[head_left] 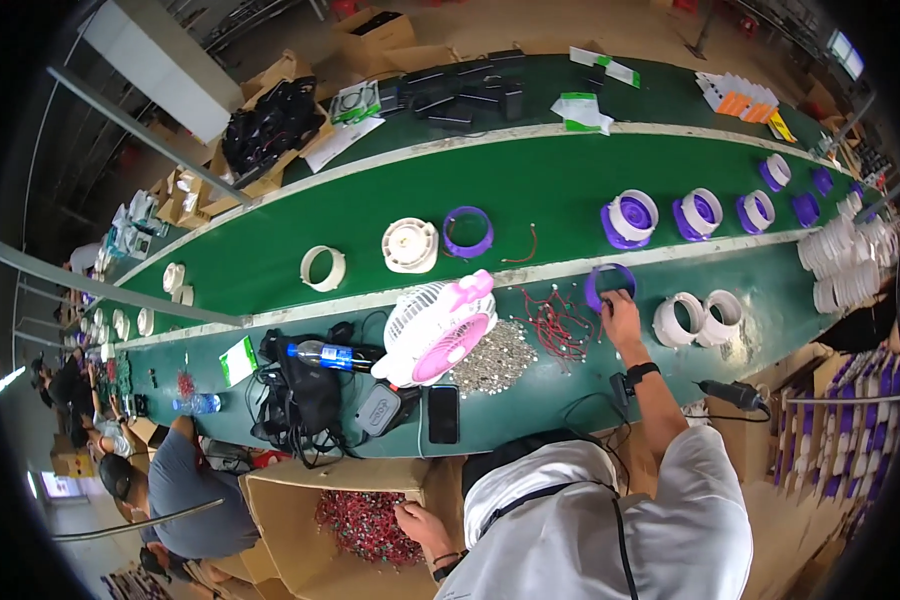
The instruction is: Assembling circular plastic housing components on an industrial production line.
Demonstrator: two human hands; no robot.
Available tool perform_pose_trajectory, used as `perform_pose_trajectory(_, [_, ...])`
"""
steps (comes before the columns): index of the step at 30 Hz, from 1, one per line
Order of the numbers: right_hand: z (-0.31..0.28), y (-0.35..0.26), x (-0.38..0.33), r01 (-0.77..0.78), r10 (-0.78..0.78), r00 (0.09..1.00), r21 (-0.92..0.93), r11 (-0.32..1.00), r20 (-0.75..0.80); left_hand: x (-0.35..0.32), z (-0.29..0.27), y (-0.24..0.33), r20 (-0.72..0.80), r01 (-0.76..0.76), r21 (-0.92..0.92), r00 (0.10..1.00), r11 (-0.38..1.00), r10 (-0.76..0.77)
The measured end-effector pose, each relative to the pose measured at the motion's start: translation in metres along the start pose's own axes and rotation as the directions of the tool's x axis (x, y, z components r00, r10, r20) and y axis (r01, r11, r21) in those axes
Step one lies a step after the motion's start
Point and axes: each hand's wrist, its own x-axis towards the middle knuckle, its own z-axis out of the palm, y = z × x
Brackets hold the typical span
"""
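Observation:
My right hand (620,318) is at the near side of a purple plastic ring (596,290) on the table, fingers closed on its rim. Left of it lies a tangle of red and black wires (558,325), beside a heap of small silvery metal parts (495,360). My left hand (422,527) is over a cardboard box (280,500), its fingers curled together; whatever they hold is too small to make out. Inside that box is a pile of small red-wired parts (365,525). Two white plastic rings (678,320) stand right of my right hand.
A white and pink fan (440,330), a dark bottle (335,357), a black bag (300,400) and a phone (443,415) crowd the left. Beyond runs a green belt (550,200) carrying purple and white housings (630,218). A black corded tool (735,393) is at the right edge. Co-workers (195,490) sit left.

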Motion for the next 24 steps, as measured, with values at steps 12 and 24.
perform_pose_trajectory(12, [0.133,-0.127,0.135,0.438,-0.470,0.836,0.171,0.882,0.282,-0.003,0.000,0.005,0.013,0.008,-0.019,1.000,1.000,-0.007])
perform_pose_trajectory(24, [0.026,-0.109,0.072,0.299,-0.295,0.954,0.080,0.951,-0.059,0.001,0.002,-0.001,0.045,0.014,0.026,0.999,1.000,-0.015])
